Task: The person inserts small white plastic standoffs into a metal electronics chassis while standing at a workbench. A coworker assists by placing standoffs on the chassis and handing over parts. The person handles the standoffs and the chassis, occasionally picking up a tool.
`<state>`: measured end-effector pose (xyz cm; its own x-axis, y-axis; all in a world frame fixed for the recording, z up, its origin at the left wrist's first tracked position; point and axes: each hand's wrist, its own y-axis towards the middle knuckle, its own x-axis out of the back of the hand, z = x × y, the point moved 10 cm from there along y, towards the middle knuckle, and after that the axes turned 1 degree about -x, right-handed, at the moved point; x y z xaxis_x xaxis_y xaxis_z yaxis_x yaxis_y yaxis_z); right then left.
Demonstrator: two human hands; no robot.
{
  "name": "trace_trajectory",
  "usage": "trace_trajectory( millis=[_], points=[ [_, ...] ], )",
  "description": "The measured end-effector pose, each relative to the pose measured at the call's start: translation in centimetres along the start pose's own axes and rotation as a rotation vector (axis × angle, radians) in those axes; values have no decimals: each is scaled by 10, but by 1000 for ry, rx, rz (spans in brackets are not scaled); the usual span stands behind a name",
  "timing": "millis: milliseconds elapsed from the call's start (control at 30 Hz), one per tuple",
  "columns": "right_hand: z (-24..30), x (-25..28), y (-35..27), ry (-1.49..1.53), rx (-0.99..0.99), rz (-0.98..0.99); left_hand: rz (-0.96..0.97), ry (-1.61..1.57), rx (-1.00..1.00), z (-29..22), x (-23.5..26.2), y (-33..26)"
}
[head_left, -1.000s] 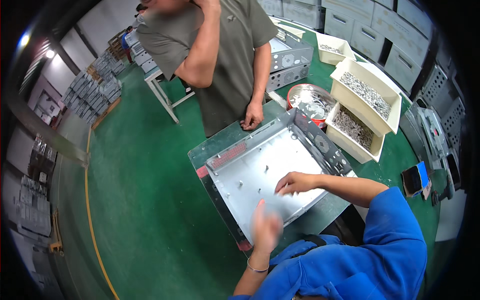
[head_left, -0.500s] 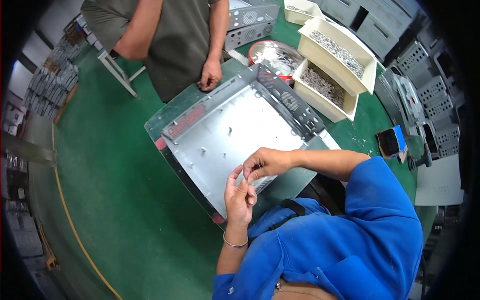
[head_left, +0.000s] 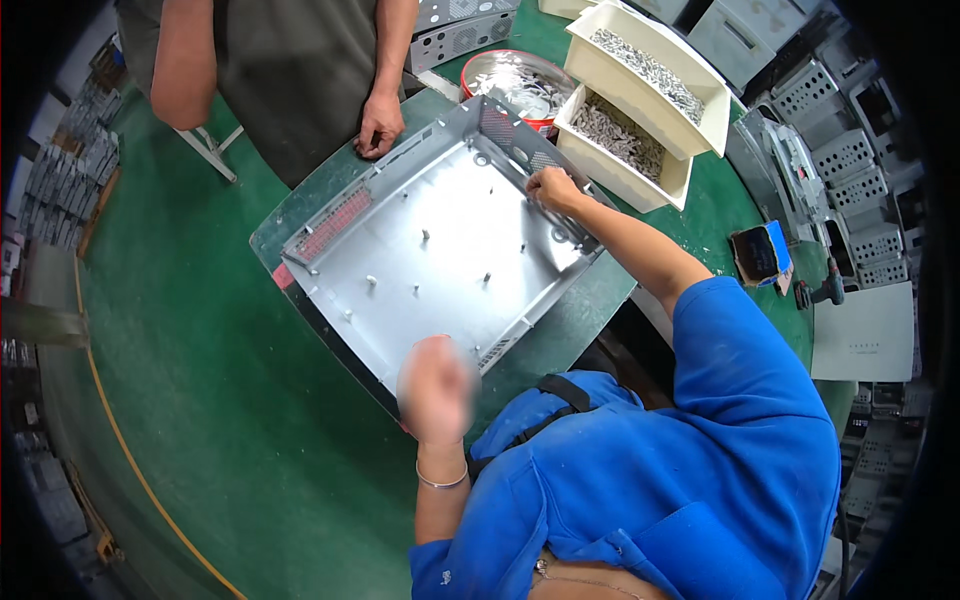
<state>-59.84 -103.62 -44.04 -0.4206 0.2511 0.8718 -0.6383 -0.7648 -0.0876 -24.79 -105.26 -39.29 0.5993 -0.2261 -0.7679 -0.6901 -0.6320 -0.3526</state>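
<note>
A shallow metal computer case (head_left: 400, 290) lies open on the table, its bright floor dotted with several small standoffs or pegs. My right hand (head_left: 555, 188) is at the far right side of the case, beside the dark vented wall (head_left: 515, 140). Its fingers are curled together, and whatever is between them is hidden. Over the near corner of the case is my left hand (head_left: 437, 390), smeared by motion, so its fingers do not show clearly. A bracelet circles the left wrist.
Across the table stands a co-worker, one hand (head_left: 380, 125) resting near the case's far edge. Cream bins (head_left: 690, 110) of small parts and a red-rimmed basin (head_left: 470, 75) stand far right. A blue-edged box (head_left: 760, 255) and a power drill (head_left: 828, 288) lie further right.
My hands were together above the near edge of the case, fingertips touching. They have parted: the right reached to the far right wall, while the left moved slightly left and down.
</note>
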Motion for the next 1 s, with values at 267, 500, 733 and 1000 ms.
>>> trace_trajectory(
  millis=[267,500,733,1000],
  points=[
    [0,-9,10,-62,31,-2,-39,-7,-15,-2,6,-2],
    [5,-5,4,-95,73,-44,-49,-28,-5,0,7,-1],
    [3,-11,-2,-293,-7,-24,-11,-43,-10,3,5,0],
    [7,-16,2,-348,-14,22,32,30,-21,4,-7,-1]
  ],
)
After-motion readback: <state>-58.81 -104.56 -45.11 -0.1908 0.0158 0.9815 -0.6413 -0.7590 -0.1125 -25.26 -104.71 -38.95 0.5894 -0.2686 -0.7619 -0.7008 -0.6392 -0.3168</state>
